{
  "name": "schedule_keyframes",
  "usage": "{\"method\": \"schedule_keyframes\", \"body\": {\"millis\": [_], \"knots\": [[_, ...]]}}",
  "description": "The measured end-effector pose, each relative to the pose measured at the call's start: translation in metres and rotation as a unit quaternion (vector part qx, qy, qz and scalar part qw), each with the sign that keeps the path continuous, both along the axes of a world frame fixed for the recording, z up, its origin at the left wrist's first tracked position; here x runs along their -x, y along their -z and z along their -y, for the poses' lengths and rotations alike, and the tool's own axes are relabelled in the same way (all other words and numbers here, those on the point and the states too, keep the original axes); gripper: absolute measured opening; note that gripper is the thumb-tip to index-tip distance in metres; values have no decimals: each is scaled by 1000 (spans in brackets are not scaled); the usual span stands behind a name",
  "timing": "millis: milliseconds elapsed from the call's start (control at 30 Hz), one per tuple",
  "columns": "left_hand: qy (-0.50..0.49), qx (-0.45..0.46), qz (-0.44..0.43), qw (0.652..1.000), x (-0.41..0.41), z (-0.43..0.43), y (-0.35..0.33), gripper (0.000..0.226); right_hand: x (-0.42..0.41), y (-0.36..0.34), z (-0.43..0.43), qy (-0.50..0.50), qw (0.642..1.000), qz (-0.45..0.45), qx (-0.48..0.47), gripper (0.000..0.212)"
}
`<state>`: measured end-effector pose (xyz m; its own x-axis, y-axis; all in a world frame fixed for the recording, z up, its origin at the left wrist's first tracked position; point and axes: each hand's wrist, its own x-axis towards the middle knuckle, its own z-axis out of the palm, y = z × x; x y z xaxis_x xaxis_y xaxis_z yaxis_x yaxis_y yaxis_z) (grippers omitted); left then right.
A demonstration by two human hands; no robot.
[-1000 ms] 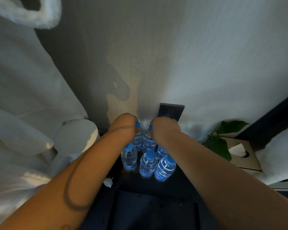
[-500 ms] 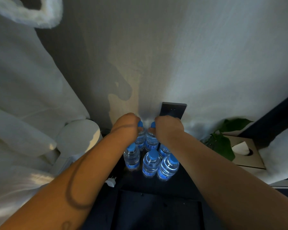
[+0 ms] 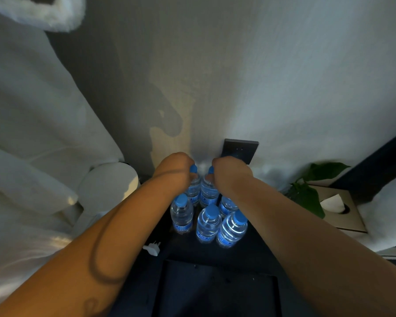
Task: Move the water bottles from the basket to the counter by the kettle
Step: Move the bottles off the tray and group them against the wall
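Observation:
Several small clear water bottles with blue caps stand in a cluster on the dark counter against the wall. My left hand grips the back-left bottle at its neck. My right hand grips the back-right bottle the same way. Three more bottles stand in the front row: a left one, a middle one and a right one. Another bottle is partly hidden under my right forearm. A white kettle stands just left of the bottles. No basket is in view.
A white plug lies on the counter in front of the kettle. A dark wall socket plate sits behind my right hand. A green plant and a tissue box stand to the right. A white robe hangs at left.
Both hands with their bottles have stayed at the back of the cluster; the view has drifted slightly, shifting everything a little to the right.

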<state>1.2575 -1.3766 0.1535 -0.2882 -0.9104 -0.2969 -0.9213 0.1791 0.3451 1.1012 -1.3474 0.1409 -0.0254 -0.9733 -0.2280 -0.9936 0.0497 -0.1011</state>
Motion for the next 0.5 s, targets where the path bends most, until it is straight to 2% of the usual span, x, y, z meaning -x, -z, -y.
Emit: {"method": "schedule_keyframes", "body": {"millis": [200,300,367,500], "knots": [[3,-5,-1,1000,0,-1,-1,23,-5,0,4,18,999,-35,-18,35],[1,-2,-4,1000,0,-1,0,22,-1,1,-2,-28,999,-32,15,24],[1,1,-2,1000,-1,-1,0,23,4,3,-7,-59,997,-20,37,26],[7,4,2,1000,-1,-2,-2,28,5,6,-8,-52,998,-5,40,20]]}}
